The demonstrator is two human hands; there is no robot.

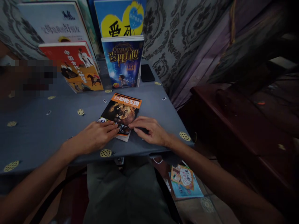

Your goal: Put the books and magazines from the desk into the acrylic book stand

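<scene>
A small book (120,112) with a lion's face and an orange title band lies on the cloth-covered table in front of me. My left hand (99,133) rests on its lower left part, with the fingers stretched out flat over the cover. At the lower right edge of the book is my right hand (150,129), its thumb and forefinger drawn close together at the cover's corner. A white strip of page shows below the cover's bottom edge. The fingertips partly hide the row of small pictures there.
Behind stand a red book (79,70), a dark blue book (122,65), a yellow-and-blue book (121,18) and a pale book (56,21). A black phone (147,73) lies beside them. A person (14,74) is at the left. More books (185,183) lie low at the right.
</scene>
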